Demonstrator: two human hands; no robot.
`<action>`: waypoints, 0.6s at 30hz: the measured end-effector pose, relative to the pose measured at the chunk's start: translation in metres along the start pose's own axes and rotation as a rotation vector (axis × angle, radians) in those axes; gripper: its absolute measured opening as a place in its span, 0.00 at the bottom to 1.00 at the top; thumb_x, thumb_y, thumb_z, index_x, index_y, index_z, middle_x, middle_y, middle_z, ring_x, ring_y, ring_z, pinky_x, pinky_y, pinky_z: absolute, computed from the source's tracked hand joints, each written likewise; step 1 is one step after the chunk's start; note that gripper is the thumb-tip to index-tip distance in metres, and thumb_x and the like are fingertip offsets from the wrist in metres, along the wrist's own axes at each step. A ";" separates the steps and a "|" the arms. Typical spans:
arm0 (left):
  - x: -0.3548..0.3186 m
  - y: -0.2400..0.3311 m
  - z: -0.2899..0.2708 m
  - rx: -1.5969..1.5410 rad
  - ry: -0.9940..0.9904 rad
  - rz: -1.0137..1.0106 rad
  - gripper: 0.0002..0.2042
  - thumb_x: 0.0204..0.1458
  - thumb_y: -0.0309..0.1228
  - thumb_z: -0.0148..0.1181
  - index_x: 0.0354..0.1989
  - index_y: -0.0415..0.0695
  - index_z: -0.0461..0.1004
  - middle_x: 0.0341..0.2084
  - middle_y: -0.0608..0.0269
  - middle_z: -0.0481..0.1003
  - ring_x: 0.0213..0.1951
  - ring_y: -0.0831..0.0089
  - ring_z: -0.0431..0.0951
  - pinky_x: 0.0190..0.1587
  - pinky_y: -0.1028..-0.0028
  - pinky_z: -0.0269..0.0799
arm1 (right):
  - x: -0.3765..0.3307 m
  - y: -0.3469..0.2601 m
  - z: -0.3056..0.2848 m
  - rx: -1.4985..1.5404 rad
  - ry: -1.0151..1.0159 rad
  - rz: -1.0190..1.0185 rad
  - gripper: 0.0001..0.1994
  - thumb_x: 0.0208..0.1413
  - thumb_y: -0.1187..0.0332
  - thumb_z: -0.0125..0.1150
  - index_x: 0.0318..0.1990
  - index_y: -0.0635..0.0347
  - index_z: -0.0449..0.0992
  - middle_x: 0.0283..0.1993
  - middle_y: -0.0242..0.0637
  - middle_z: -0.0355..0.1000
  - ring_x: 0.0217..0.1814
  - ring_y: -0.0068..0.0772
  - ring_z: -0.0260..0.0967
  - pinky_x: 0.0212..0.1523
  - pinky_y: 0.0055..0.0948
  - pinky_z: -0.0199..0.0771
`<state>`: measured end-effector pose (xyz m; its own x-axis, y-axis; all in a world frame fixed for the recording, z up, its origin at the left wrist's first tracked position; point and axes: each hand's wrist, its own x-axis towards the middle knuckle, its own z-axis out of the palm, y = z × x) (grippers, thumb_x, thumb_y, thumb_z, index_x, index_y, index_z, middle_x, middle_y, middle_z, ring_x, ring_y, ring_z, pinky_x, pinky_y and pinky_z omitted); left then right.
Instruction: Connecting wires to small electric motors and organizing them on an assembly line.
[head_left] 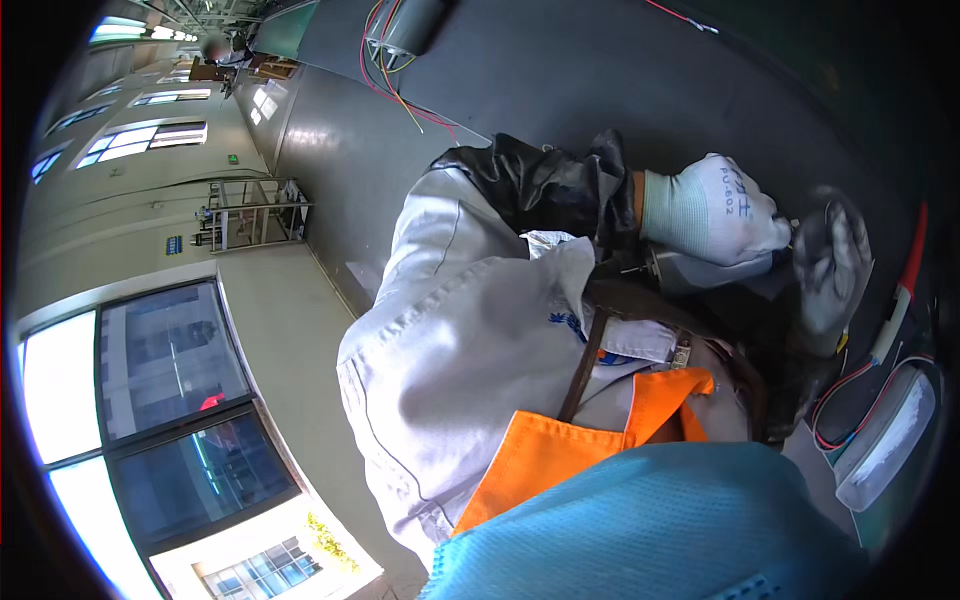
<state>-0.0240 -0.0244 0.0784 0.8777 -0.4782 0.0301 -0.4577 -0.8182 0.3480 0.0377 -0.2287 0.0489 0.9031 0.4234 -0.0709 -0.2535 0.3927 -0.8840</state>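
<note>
My left hand [715, 210], in a white knitted glove, reaches over a grey metal cylinder [705, 270] close to my chest. Its fingers are closed at the cylinder's right end, around something too small to make out. Just to the right is my right hand [835, 260], in a glove with dark grey coating on palm and fingers. Its fingertips are smeared by motion, so whether it grips anything does not show. The left hand and my own sleeve partly cover the cylinder.
Another grey cylinder [410, 25] with red and yellow wires lies on the dark worktop [530, 80]. To my right are a long red-and-white piece [905, 290], thin wires [825, 420] and a whitish translucent tray [890, 440]. A metal rack [255, 215] stands by the wall.
</note>
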 end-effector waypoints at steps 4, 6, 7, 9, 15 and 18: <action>0.006 -0.022 -0.011 0.275 -0.137 0.404 0.11 0.57 0.38 0.54 0.43 0.48 0.75 0.29 0.58 0.80 0.32 0.53 0.85 0.31 0.50 0.80 | -0.038 0.005 -0.028 -0.551 -0.097 -0.211 0.16 0.69 0.68 0.51 0.54 0.73 0.76 0.40 0.42 0.77 0.29 0.19 0.70 0.29 0.22 0.68; 0.014 -0.022 -0.001 0.245 -0.126 0.482 0.10 0.57 0.38 0.53 0.41 0.47 0.74 0.26 0.57 0.79 0.30 0.53 0.84 0.30 0.52 0.79 | -0.030 0.007 -0.037 -0.585 -0.057 -0.275 0.15 0.69 0.69 0.51 0.53 0.75 0.76 0.43 0.44 0.77 0.33 0.22 0.73 0.33 0.23 0.72; 0.016 -0.019 0.000 0.227 -0.130 0.506 0.10 0.57 0.38 0.53 0.41 0.47 0.74 0.26 0.57 0.79 0.30 0.53 0.84 0.30 0.52 0.79 | -0.030 0.008 -0.036 -0.611 -0.011 -0.332 0.15 0.69 0.70 0.50 0.52 0.76 0.76 0.46 0.46 0.77 0.38 0.25 0.76 0.37 0.24 0.76; 0.021 -0.009 0.006 0.044 -0.136 0.565 0.09 0.56 0.38 0.54 0.36 0.45 0.72 0.23 0.56 0.78 0.28 0.53 0.83 0.27 0.54 0.78 | 0.002 0.011 -0.024 -0.354 0.073 -0.110 0.13 0.65 0.76 0.54 0.53 0.71 0.78 0.55 0.49 0.76 0.46 0.31 0.79 0.46 0.26 0.80; 0.003 -0.036 0.006 0.409 0.211 0.485 0.11 0.50 0.37 0.59 0.34 0.42 0.75 0.18 0.63 0.73 0.20 0.69 0.77 0.20 0.65 0.72 | 0.044 -0.048 0.041 -0.066 -0.229 0.184 0.08 0.65 0.68 0.61 0.39 0.65 0.78 0.32 0.30 0.77 0.32 0.20 0.74 0.32 0.23 0.69; 0.010 -0.031 -0.006 0.440 0.066 0.180 0.13 0.57 0.45 0.62 0.40 0.49 0.78 0.22 0.62 0.75 0.23 0.62 0.79 0.25 0.62 0.75 | 0.011 -0.028 0.024 -1.076 0.184 -0.508 0.11 0.64 0.69 0.61 0.48 0.67 0.80 0.41 0.38 0.81 0.38 0.27 0.78 0.42 0.25 0.75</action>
<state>-0.0003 -0.0016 0.0731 0.7793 -0.6154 0.1180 -0.6076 -0.7882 -0.0978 0.0462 -0.2157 0.0842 0.8743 0.2607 0.4094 0.4851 -0.4381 -0.7568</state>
